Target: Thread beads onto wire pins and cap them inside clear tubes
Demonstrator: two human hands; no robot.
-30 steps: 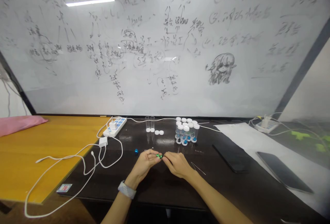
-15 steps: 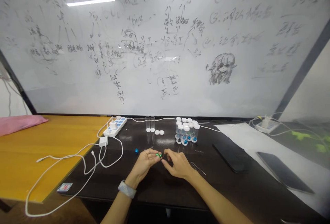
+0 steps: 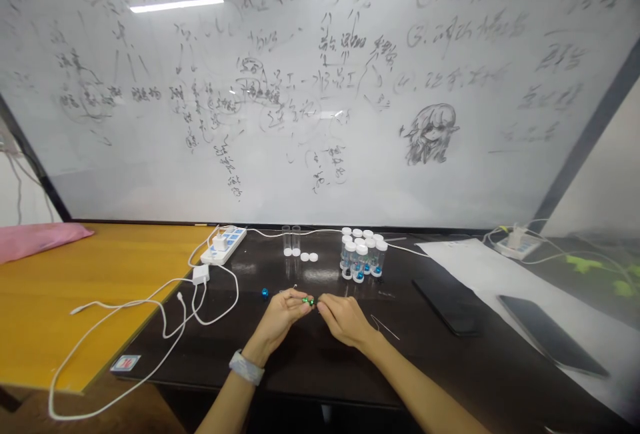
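Note:
My left hand (image 3: pixel 281 315) is closed in a pinch on a small shiny green bead-like piece (image 3: pixel 305 300), with another bit of shiny green and something dark beside it. Close to its right, my right hand (image 3: pixel 345 317) has thumb and fingers pressed together by the green piece's end. Whatever that pinch holds is too small to make out. A shiny blue ball (image 3: pixel 265 293) lies on the dark table, left of my left hand. Just right of my right hand, a thin needle-like rod (image 3: pixel 387 327) rests on the table.
Several white-capped clear tubes (image 3: pixel 361 261) with blue contents stand at the back. Two clear tubes (image 3: pixel 291 241) and two white caps (image 3: pixel 309 257) are left of them. A power strip (image 3: pixel 224 246) and cables lie left; a black slab (image 3: pixel 445 306) and tablet-like device (image 3: pixel 550 333) right.
My right hand's fingers have closed together and tipped slightly toward the green piece. My left hand stays nearly in place, still pinching it.

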